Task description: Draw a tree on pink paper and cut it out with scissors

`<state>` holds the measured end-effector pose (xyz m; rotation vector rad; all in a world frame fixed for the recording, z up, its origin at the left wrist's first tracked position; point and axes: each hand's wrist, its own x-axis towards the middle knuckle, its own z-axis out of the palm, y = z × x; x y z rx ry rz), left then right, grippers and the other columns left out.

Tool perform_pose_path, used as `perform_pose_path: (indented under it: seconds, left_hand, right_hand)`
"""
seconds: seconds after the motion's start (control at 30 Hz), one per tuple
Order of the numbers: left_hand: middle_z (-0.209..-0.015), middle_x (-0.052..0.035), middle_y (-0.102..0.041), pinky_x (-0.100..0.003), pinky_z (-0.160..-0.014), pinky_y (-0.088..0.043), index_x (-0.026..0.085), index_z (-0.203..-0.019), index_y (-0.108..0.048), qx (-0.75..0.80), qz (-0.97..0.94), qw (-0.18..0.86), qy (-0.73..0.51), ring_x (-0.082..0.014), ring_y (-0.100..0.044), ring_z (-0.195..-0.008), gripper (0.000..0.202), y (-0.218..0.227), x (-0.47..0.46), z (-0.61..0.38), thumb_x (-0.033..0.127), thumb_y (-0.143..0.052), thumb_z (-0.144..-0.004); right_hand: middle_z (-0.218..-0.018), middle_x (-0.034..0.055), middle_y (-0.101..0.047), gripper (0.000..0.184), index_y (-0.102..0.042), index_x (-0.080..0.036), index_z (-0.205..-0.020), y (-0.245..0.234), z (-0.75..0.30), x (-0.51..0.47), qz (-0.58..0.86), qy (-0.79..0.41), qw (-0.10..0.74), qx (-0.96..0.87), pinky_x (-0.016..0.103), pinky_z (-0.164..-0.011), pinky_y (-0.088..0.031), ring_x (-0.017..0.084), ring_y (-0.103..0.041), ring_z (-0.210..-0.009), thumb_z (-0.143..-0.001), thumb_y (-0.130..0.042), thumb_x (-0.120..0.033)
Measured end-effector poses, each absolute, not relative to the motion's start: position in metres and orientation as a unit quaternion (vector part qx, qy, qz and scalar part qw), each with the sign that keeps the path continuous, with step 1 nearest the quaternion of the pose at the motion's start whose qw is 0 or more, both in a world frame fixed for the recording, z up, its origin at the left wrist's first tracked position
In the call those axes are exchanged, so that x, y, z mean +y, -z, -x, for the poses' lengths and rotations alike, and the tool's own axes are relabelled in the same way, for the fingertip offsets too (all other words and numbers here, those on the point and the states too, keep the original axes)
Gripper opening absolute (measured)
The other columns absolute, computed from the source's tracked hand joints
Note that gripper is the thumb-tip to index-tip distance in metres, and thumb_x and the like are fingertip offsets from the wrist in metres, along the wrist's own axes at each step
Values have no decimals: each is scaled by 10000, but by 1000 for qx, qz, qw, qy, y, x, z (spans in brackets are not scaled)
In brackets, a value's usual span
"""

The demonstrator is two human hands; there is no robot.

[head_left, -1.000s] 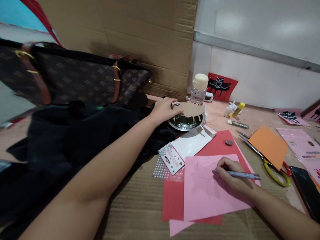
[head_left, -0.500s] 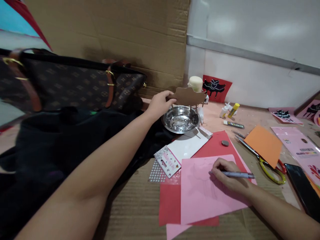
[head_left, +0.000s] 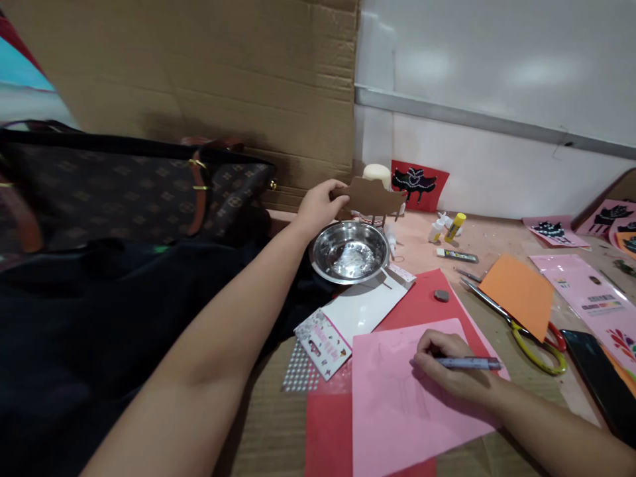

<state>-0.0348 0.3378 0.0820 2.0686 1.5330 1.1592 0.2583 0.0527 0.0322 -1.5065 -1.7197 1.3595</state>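
My left hand (head_left: 318, 205) holds a brown cardboard cut-out (head_left: 372, 197) by its left end, lifted just above the far rim of a shiny steel bowl (head_left: 350, 252). My right hand (head_left: 444, 368) grips a grey pen (head_left: 470, 362) and rests on a pink paper sheet (head_left: 397, 404) with faint pencil lines. That sheet lies over a red sheet (head_left: 427, 301). A cream-capped bottle (head_left: 376, 173) stands partly hidden behind the cut-out.
A patterned brown bag (head_left: 124, 192) and black cloth (head_left: 99, 318) fill the left. Yellow-handled scissors (head_left: 527, 331), orange paper (head_left: 517, 291), a glue stick (head_left: 454, 226), an eraser (head_left: 441, 295), a white packet (head_left: 348, 318) and a phone (head_left: 601, 377) lie to the right. A cardboard wall (head_left: 223, 73) stands behind.
My left hand lifted the brown cut-out off the steel bowl and holds it above the rim. The right hand stayed on the pink sheet with the pen.
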Motion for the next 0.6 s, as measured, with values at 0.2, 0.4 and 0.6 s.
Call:
perform_pose_path:
  seconds: [0.2,0.4,0.6]
  left_hand:
    - [-1249,-80,-744,-485,-1046,-562,181,-1274,-686,527,-723,167,-414,-255,-703,-1114,314,-89,330,39,352,-697,-1010]
    - [-1293,-95,-710,-492,-970,-620,175,-1268,-688,529,-747,209,-345,-265,-709,-1121,348,-75,323,37,412,-712,-1014]
    - [-1344,-104,-689,-502,-977,-623,181,-1323,-666,529,-756,228,-311,-278,-701,-1154,385,-61,322,37,404,-714,-1013]
  right_hand:
    - [-849,37,-743,216,-646,-222,-863,-33,-259,53,557,-485,225,-636,280,-641,-460,188,-662,-766,-1005,-617,-382]
    - [-840,36,-740,192,-644,-216,-855,-41,-258,54,554,-484,231,-637,278,-645,-456,186,-667,-767,-985,-633,-358]
    - [-803,17,-723,199,-624,-226,-840,-37,-259,56,544,-502,246,-626,273,-621,-458,180,-664,-724,-977,-637,-370]
